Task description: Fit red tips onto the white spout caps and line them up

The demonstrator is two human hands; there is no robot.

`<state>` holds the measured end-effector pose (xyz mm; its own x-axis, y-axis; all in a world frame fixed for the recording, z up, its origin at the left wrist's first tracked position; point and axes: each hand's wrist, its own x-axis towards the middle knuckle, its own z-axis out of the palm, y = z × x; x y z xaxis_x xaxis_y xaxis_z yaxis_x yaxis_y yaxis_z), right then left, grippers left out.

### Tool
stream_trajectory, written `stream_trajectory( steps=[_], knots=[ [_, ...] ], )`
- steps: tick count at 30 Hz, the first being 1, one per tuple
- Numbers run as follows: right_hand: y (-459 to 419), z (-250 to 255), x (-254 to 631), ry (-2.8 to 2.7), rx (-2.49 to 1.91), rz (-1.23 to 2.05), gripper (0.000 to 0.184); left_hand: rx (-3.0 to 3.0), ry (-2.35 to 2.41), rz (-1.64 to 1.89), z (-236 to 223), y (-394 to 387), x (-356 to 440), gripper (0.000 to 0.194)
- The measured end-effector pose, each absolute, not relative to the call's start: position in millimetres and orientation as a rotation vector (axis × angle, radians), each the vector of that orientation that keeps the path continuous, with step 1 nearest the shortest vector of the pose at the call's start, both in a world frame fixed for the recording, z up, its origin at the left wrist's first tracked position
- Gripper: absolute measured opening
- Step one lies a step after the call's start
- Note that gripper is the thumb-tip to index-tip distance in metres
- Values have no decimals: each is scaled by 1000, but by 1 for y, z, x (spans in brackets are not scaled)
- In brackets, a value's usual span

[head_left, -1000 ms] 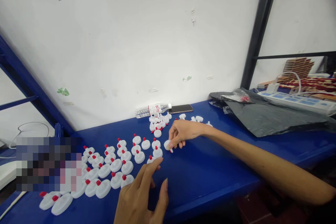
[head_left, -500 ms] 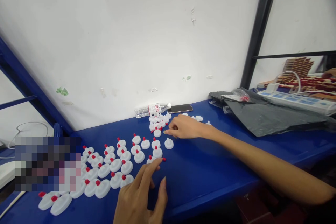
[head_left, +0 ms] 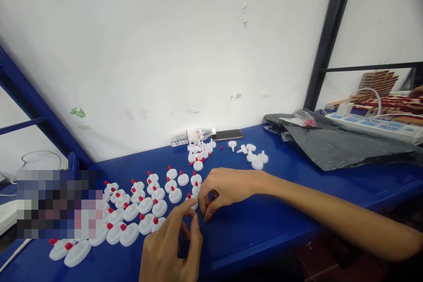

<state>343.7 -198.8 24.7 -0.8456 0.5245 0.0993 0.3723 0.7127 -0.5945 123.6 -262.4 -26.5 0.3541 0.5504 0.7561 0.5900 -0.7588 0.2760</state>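
My left hand (head_left: 170,242) is low in the middle, its thumb and forefinger drawn close together beside a red-tipped white spout cap (head_left: 192,202). Whatever lies between those fingers is hidden. My right hand (head_left: 228,189) bends down just to its right, thumb and fingertips pinched near the blue tabletop; I cannot make out what they hold. To the left stand rows of white round spout caps with red tips (head_left: 145,205). Behind my right hand, several bare white spout caps (head_left: 257,164) lie loose. A pile of white spout caps (head_left: 198,152) has small red tips at its front.
A clear water bottle (head_left: 180,139) and a dark phone (head_left: 228,135) lie along the wall. One red tip (head_left: 221,147) is by the phone. At the right are a grey plastic bag (head_left: 330,145) and a power strip (head_left: 373,128). A dark post (head_left: 325,39) rises behind.
My right hand has come from the pile toward me, beside my left hand. My left thumb has drawn in toward its forefinger. The lone bare spout cap and the nearby red tip are out of sight.
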Motion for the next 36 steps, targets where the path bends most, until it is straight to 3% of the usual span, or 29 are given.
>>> stream_trajectory(
  steps=[5,12,24,30,36],
  knots=[
    [-200,50,360,-2399,-838,1033,18,-2556,-1063,-1410,-25,-263,125,23],
    [-178,55,387,-2256,-1091,498,21,-2579,-1051,-1419,-24,-264,126,24],
    [-178,36,372,-2459,-1027,498,14,-2575,-1047,-1391,-26,-264,125,21],
    [-181,37,366,-2405,-994,542,34,-2578,-1045,-1409,-26,-263,126,22],
    [-196,86,406,-2071,-1380,95,43,-2575,-1022,-1412,-28,-261,125,23]
  ],
)
